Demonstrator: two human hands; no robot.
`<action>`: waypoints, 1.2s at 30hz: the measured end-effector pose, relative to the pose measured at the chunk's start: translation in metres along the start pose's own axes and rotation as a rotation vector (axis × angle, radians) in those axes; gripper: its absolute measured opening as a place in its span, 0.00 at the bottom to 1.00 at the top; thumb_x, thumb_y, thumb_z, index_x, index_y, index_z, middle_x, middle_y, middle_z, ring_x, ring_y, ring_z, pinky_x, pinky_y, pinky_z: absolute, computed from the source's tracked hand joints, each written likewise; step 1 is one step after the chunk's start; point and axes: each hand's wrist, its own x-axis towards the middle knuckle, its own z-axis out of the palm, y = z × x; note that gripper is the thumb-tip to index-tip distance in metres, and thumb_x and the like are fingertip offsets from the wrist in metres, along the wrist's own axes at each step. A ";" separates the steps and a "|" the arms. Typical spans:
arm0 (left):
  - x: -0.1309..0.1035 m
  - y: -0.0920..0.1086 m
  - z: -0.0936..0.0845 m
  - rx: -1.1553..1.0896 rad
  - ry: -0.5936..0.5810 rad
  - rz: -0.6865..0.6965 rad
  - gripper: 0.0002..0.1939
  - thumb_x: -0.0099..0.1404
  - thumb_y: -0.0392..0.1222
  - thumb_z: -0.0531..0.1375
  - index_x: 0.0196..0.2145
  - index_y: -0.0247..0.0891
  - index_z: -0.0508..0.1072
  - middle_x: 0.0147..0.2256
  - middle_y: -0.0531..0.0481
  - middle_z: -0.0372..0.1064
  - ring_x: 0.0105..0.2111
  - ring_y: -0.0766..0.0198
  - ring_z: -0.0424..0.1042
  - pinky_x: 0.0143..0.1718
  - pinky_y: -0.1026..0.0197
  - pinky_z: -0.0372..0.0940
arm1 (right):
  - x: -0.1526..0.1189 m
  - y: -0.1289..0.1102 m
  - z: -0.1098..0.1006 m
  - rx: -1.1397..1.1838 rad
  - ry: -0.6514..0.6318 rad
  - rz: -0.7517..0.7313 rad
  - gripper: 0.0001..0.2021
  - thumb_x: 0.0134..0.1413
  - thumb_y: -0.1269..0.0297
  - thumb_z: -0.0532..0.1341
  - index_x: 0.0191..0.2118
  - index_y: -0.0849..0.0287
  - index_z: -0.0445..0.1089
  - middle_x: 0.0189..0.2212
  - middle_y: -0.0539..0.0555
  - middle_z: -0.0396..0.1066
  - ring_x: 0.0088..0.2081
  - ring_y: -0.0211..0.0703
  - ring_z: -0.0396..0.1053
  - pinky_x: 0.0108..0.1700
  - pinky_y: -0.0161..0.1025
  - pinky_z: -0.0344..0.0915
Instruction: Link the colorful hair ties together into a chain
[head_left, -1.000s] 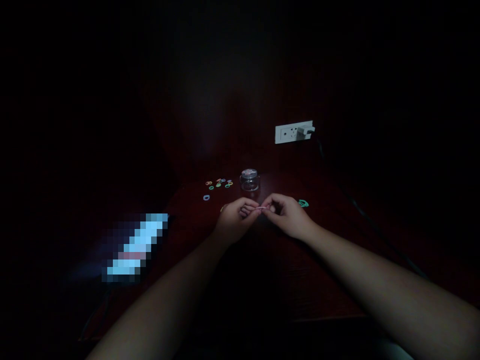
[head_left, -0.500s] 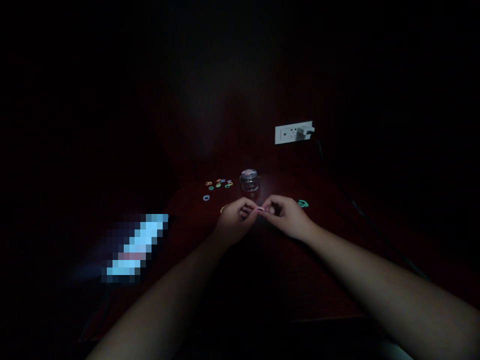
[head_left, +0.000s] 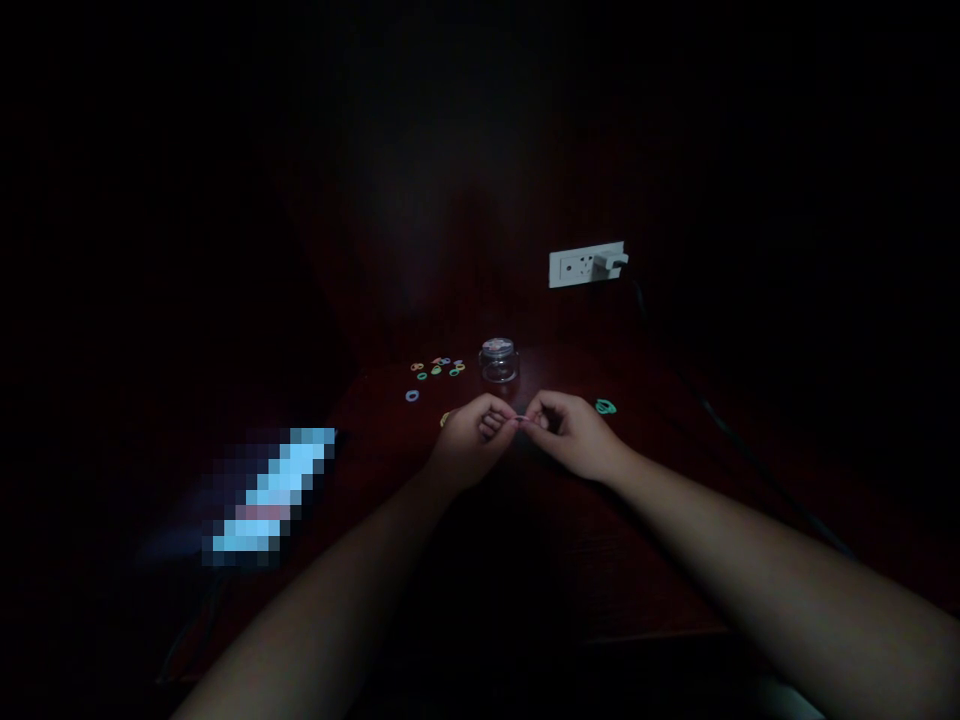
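The scene is very dark. My left hand (head_left: 471,440) and my right hand (head_left: 571,432) meet fingertip to fingertip over a dark red table (head_left: 525,540). Between them they pinch a small pink rubber band (head_left: 520,421). Just behind my hands stands a small clear glass jar (head_left: 499,361). Several small coloured bands (head_left: 439,370) lie scattered to the jar's left. A green band (head_left: 605,406) lies on the table right beside my right hand.
A white wall socket (head_left: 586,265) with a plug in it sits at the back right, and a dark cable (head_left: 712,415) runs from it down the right side. A lit, blurred screen (head_left: 270,495) glows at the left of the table.
My hands have stayed in place; only the fingers shift slightly on the pink band.
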 end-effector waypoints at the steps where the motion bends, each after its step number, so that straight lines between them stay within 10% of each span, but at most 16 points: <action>1: 0.000 0.000 0.000 -0.003 0.000 0.000 0.08 0.58 0.42 0.57 0.32 0.35 0.69 0.26 0.52 0.67 0.25 0.70 0.65 0.26 0.68 0.61 | 0.000 0.000 0.000 0.002 -0.003 -0.002 0.07 0.49 0.64 0.57 0.25 0.61 0.63 0.18 0.48 0.60 0.22 0.33 0.55 0.24 0.31 0.54; 36: 0.001 0.007 -0.003 -0.049 -0.067 -0.026 0.05 0.59 0.40 0.55 0.31 0.35 0.66 0.25 0.54 0.63 0.25 0.71 0.61 0.25 0.69 0.58 | 0.000 0.003 -0.001 0.000 -0.040 -0.008 0.07 0.50 0.63 0.56 0.27 0.61 0.65 0.19 0.48 0.60 0.22 0.33 0.55 0.24 0.31 0.52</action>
